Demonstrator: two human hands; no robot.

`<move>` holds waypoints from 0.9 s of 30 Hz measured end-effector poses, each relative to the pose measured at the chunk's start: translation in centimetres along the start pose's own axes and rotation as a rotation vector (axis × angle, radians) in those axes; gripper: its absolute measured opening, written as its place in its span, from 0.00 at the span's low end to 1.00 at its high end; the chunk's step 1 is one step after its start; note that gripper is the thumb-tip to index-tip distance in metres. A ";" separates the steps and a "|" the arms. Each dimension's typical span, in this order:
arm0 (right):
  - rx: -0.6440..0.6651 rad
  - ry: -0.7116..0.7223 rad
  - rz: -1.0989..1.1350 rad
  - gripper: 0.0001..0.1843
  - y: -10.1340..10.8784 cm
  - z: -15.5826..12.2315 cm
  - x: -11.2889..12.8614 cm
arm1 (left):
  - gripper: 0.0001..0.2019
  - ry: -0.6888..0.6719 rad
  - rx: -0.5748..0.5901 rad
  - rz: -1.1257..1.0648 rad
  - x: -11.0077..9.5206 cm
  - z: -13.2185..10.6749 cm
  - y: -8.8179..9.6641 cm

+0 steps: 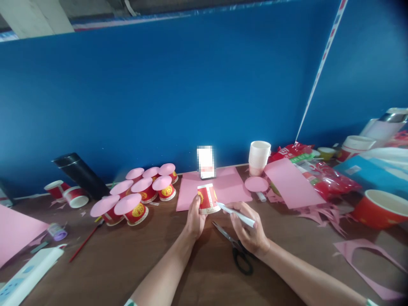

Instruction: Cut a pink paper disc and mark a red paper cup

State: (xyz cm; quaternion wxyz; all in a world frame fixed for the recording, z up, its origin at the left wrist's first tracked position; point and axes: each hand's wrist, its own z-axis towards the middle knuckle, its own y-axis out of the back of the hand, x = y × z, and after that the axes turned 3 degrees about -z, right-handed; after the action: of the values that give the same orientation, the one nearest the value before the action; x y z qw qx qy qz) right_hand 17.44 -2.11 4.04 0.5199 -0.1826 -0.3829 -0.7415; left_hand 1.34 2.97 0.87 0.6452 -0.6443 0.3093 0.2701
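My left hand (195,217) is closed around the side of a red and white paper cup (208,199) with yellow emblems, held upside down above the table. In my right hand (250,229) is a white pen (238,214), its tip at the cup's lower right edge. Black-handled scissors (237,248) lie on the table below my right hand. Behind the cup, a sheet of pink paper (188,191) lies flat, with a phone (206,161) standing upright at its far edge.
Several upturned cups with pink paper discs (142,184) stand to the left, near a black flask (79,174) and a red brush (86,241). Stacked white cups (259,157), a pink disc (256,184), paper scraps (331,219) and an orange bucket (382,210) lie right. A blue partition (159,93) rises behind.
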 end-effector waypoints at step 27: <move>0.022 0.009 0.006 0.07 -0.3 0.0 -0.1 | 0.18 -0.010 -0.016 0.009 0.0 -0.1 -0.1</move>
State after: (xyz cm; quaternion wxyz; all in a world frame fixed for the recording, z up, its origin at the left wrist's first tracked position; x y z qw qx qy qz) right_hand 17.19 -2.01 3.91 0.5258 -0.1747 -0.3881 -0.7364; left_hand 1.40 2.85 0.90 0.6401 -0.6468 0.3069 0.2787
